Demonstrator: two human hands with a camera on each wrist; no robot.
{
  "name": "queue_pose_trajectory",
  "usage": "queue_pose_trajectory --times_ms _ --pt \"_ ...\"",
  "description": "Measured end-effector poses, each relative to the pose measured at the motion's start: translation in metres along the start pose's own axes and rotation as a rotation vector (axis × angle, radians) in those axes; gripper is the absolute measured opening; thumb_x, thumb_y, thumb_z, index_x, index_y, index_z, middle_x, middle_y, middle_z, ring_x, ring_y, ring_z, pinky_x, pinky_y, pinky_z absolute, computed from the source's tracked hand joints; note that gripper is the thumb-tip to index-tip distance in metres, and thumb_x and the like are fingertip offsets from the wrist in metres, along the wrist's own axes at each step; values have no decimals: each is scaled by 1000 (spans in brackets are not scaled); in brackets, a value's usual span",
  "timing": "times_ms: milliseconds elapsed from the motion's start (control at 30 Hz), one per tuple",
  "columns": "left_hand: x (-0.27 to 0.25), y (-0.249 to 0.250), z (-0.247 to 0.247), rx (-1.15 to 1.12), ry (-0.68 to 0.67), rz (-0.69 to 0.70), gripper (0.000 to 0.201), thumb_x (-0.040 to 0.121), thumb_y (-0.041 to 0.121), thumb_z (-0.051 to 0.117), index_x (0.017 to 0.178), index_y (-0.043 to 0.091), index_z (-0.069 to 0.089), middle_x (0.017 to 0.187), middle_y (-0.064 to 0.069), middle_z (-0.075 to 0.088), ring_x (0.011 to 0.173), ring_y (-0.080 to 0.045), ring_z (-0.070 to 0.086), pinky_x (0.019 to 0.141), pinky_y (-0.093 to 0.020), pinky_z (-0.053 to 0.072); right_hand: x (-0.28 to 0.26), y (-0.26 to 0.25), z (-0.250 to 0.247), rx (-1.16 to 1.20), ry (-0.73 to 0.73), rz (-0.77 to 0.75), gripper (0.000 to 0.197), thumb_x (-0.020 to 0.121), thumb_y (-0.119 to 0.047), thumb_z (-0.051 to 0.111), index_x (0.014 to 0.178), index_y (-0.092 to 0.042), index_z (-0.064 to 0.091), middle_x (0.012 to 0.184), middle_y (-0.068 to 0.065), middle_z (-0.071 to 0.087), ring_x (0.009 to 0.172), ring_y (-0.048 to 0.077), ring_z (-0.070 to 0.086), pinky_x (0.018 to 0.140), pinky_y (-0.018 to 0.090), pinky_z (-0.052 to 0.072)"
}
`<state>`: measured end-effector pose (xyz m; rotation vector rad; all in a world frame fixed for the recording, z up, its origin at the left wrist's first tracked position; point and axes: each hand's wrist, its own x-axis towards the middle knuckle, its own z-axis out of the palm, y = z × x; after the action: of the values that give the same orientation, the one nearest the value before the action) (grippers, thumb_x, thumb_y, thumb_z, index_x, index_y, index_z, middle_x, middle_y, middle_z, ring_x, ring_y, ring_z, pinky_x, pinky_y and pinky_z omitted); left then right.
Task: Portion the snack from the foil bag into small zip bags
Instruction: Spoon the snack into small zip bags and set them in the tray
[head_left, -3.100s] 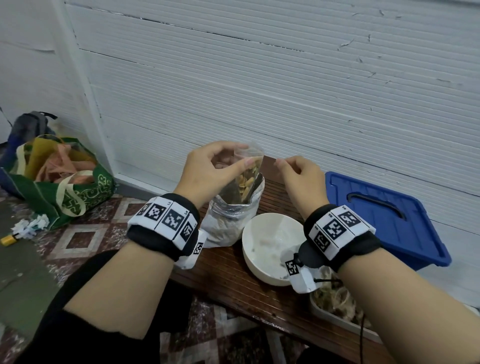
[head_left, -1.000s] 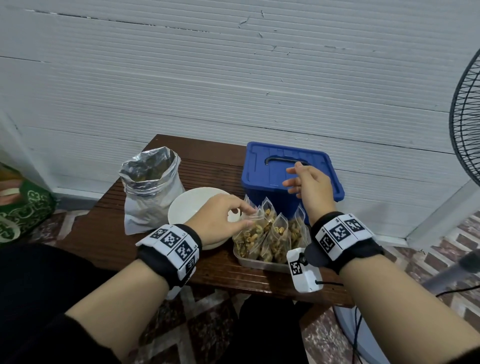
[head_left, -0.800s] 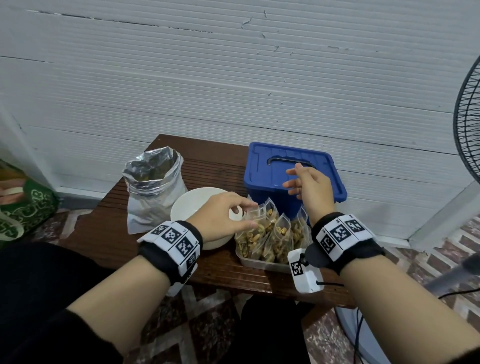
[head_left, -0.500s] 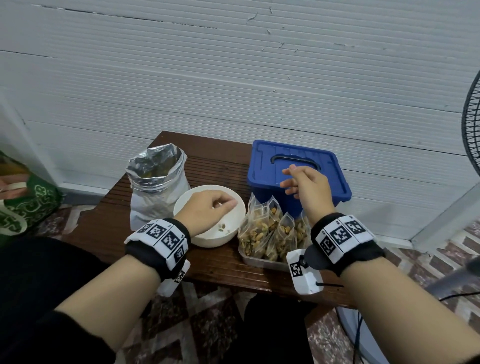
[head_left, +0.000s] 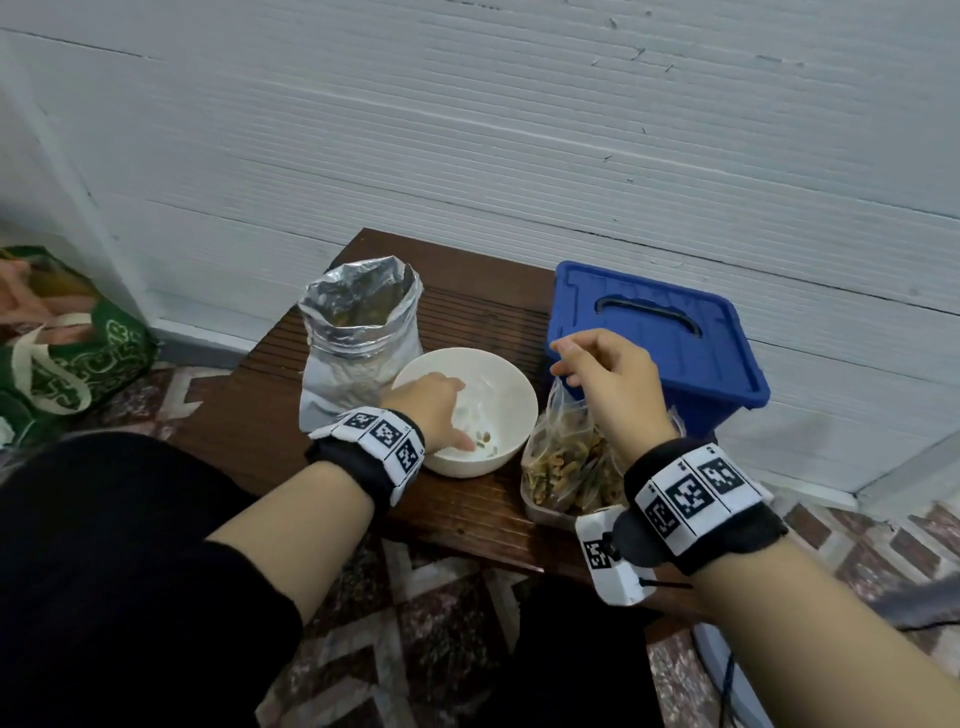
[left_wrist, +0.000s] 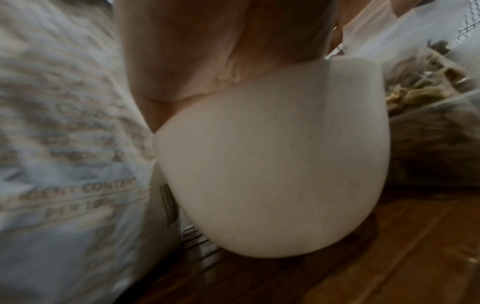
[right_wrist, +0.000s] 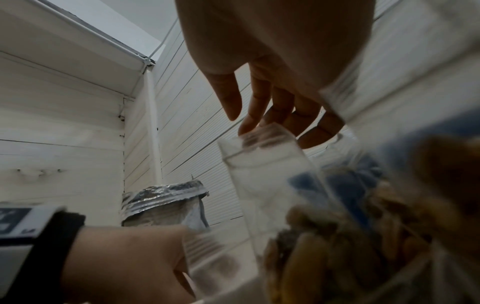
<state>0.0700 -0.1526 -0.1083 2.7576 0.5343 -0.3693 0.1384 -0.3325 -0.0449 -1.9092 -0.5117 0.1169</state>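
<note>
The open foil bag (head_left: 353, 358) stands at the back left of the small wooden table (head_left: 249, 415). In front of it is a white bowl (head_left: 514, 384) with a few snack bits at the bottom. My left hand (head_left: 465, 441) reaches down into the bowl beside those bits. Its fingers are hidden in the left wrist view, where only the palm (left_wrist: 207, 51) shows above the bowl (left_wrist: 285, 154). Several filled zip bags (head_left: 561, 452) stand in a clear tray (head_left: 545, 512). My right hand (head_left: 558, 361) hovers over them, fingers loosely curled, thumb apart, just above one bag's top (right_wrist: 262, 164).
A blue lidded box (head_left: 675, 332) sits at the back right of the table, right behind the tray. A green shopping bag (head_left: 67, 353) lies on the tiled floor to the left. The white panelled wall runs close behind the table.
My left hand left the filled zip bag standing in the tray and moved left, down into the bowl. My right hand stayed above the bags.
</note>
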Motion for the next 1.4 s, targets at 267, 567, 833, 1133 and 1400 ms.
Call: queue_pose_trajectory --times_ms 267,567,833,1133,1400 --pt "23 3 8 -41 -42 -18 78 77 55 71 137 15 41 135 -7 49 123 -28 49 101 -40 41 4 2 9 -50 -11 -12 16 92 -28 58 93 -17 69 78 -4 70 79 12 64 79 29 52" --pt "20 4 7 11 -35 -12 46 79 41 74 114 18 56 128 -9 41 116 -32 51 98 -41 43 7 0 13 -45 -25 -15 15 93 -27 57 93 -16 68 76 -5 70 79 16 64 75 27 50" --pt "25 1 10 21 -46 4 43 87 30 68 122 15 50 126 -9 52 116 -30 52 100 -43 43 6 -4 10 -33 -5 -14 15 93 -27 57 92 -18 69 76 -4 70 75 9 63 78 29 52" --pt "23 5 -2 -151 164 -12 22 96 28 52 109 12 59 115 -9 59 108 -29 55 94 -42 45 2 -8 9 -80 -40 -11 10 92 -26 59 89 -21 68 82 1 70 79 12 63 69 17 46" --pt "-3 16 -38 -695 429 75 7 96 25 53 92 21 56 84 4 69 81 -15 63 63 -24 50 -2 -13 13 -213 -127 -32 39 88 -32 65 123 -17 57 105 -9 58 97 4 55 74 6 37"
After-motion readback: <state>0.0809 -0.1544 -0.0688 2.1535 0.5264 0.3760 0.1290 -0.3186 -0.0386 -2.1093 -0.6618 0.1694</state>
